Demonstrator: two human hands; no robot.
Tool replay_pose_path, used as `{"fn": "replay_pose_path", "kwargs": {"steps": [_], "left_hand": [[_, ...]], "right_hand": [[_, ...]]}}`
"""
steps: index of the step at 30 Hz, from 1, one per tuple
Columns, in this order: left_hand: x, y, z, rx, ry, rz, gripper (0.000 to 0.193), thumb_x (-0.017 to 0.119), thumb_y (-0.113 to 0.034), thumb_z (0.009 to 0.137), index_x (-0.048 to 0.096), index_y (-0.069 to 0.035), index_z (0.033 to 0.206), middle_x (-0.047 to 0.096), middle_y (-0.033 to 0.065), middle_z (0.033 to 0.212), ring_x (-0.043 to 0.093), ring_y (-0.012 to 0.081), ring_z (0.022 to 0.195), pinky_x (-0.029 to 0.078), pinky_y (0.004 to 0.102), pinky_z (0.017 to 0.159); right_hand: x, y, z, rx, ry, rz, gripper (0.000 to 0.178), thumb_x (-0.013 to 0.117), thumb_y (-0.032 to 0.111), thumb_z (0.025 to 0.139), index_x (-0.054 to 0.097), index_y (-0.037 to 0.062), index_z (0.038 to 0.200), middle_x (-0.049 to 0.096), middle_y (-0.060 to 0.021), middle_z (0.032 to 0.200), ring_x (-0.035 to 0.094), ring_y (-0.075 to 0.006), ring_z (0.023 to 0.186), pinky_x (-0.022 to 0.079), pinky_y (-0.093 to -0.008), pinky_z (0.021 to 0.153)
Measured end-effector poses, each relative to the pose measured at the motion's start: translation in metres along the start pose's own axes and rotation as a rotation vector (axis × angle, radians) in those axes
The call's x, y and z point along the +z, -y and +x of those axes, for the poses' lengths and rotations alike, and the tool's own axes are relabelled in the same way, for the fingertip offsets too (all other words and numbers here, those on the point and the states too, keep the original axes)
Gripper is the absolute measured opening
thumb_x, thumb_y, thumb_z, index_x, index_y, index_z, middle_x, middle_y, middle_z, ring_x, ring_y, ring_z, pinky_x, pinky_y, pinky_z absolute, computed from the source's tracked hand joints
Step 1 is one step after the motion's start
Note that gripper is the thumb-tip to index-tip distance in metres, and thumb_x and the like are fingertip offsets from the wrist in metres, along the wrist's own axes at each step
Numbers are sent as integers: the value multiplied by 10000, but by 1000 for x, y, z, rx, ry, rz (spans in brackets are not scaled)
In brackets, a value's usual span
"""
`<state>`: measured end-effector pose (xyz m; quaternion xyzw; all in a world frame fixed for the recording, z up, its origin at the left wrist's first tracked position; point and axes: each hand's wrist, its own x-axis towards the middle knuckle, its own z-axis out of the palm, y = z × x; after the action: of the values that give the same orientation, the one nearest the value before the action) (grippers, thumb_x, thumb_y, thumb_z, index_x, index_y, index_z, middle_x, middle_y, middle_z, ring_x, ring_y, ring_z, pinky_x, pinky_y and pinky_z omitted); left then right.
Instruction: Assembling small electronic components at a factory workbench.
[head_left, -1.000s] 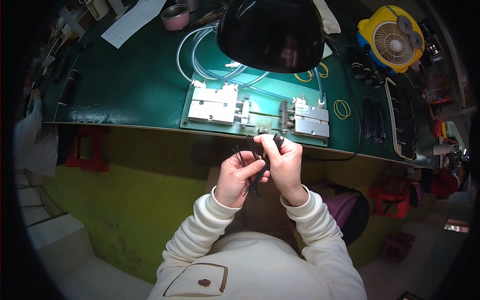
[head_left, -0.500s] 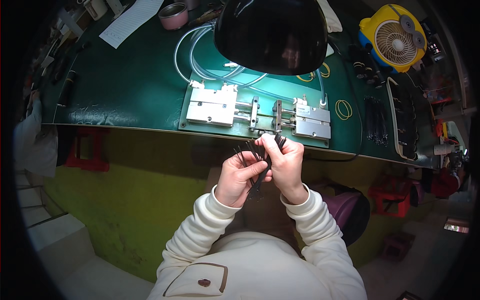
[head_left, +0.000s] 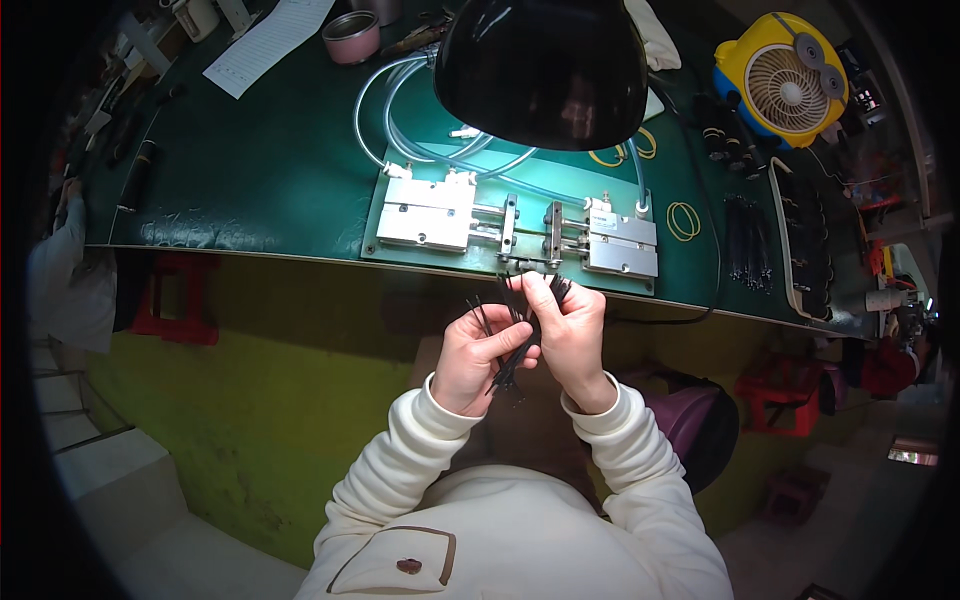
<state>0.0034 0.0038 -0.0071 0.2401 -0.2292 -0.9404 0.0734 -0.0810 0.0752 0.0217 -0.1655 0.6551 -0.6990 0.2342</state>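
My left hand (head_left: 468, 358) is closed around the lower part of a bunch of thin black wires (head_left: 513, 368), with its thumb laid across them. The upper ends of the bunch are pinched by my right hand (head_left: 572, 338), thumb and fingers together. Some strands fan apart between the two hands. Just beyond my fingertips, at the bench's front edge, is a fixture with a silver pneumatic cylinder (head_left: 425, 213) on the left and a second silver cylinder (head_left: 620, 243) on the right. Two upright metal jaws (head_left: 532, 232) face each other across a narrow gap.
A black lamp shade (head_left: 541, 75) hangs above the fixture, partly hiding the clear air hoses (head_left: 388, 105). On the green bench (head_left: 260, 170) are yellow bands (head_left: 684, 222), more black wires (head_left: 748, 245), a white-rimmed tray (head_left: 782, 225) and a yellow fan (head_left: 785, 85). Red stools (head_left: 178, 300) stand below.
Both hands stay almost in place, with only small finger shifts on the black wires. The strands sit slightly differently between them. The whole view has moved slightly.
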Motion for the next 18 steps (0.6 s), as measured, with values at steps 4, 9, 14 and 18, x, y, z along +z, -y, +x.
{"fn": "replay_pose_path", "kwargs": {"steps": [4, 9, 14, 18], "left_hand": [[-1, 1, 1, -3, -15, -7, 83, 553, 9, 762, 535, -11, 841, 587, 81, 737, 594, 157, 600, 518, 256, 540], [0, 2, 1, 6, -28, -13, 92, 553, 20, 758, 534, -12, 842, 588, 85, 741, 596, 161, 607, 521, 261, 553], [1, 3, 4, 4, 17, -26, 94, 552, 28, 756, 533, -10, 840, 590, 88, 749, 599, 164, 628, 523, 268, 570], [-1, 3, 5, -6, 39, -47, 87, 553, 29, 755, 533, -5, 833, 589, 87, 760, 600, 166, 648, 524, 279, 588]], "right_hand": [[1, -1, -1, -28, 0, -31, 191, 534, 146, 815, 620, -13, 753, 509, 3, 481, 416, -32, 344, 305, -176, 303], [-1, -4, 3, -12, -32, -72, 180, 538, 131, 807, 625, -15, 748, 521, 7, 493, 417, -19, 375, 314, -178, 328], [-2, -12, 7, -78, -56, -71, 182, 547, 130, 798, 627, -15, 724, 530, 12, 503, 419, -10, 409, 325, -177, 359], [-3, -11, 8, -40, -52, -45, 189, 555, 137, 793, 628, -12, 702, 537, 14, 512, 421, -9, 428, 331, -175, 379]]}}
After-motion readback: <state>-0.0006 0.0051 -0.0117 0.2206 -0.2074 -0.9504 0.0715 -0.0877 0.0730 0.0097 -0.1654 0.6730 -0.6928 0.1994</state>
